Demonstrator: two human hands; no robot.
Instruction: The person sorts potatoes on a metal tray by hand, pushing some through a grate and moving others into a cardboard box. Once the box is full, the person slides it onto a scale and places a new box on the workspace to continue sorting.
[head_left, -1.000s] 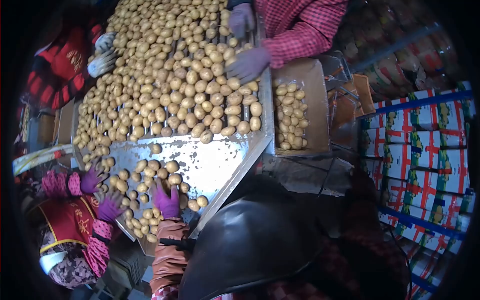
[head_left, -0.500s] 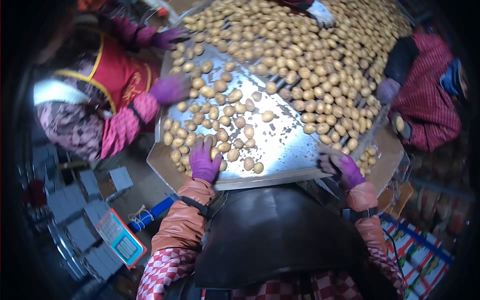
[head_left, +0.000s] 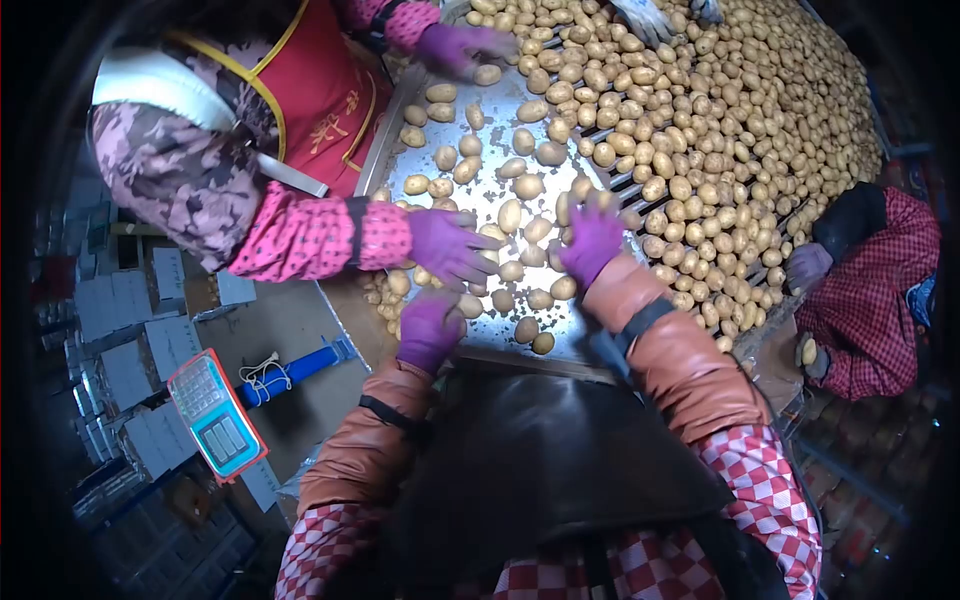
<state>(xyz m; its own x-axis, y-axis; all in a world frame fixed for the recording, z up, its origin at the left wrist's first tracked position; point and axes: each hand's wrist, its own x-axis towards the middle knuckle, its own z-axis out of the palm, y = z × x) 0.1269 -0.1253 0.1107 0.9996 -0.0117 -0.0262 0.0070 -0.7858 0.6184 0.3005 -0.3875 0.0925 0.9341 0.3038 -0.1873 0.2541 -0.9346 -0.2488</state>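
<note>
My left hand (head_left: 432, 328), in a purple glove, rests at the near left corner of a metal sorting tray (head_left: 575, 335), fingers apart beside a potato (head_left: 469, 306). Further right, my right hand (head_left: 593, 238), gloved in purple too, reaches over the tray with its fingers spread against potatoes (head_left: 560, 210); no firm grip shows. Loose potatoes (head_left: 528, 187) lie scattered across the wet metal between and beyond my hands. Close above my left hand, a co-worker's purple-gloved hand (head_left: 452, 246) spreads over the same potatoes.
That co-worker's other hand (head_left: 465, 48) is at the tray's far left. A large mass of potatoes (head_left: 730, 150) covers the bars beyond. White-gloved hands (head_left: 645, 20) work at the top; another person (head_left: 870, 290) is at the right. A scale (head_left: 218, 415) stands lower left.
My right hand has moved left and forward from the tray's right edge onto the potatoes. My left hand has shifted slightly. The left co-worker's near hand has reached across the tray. The view has shifted.
</note>
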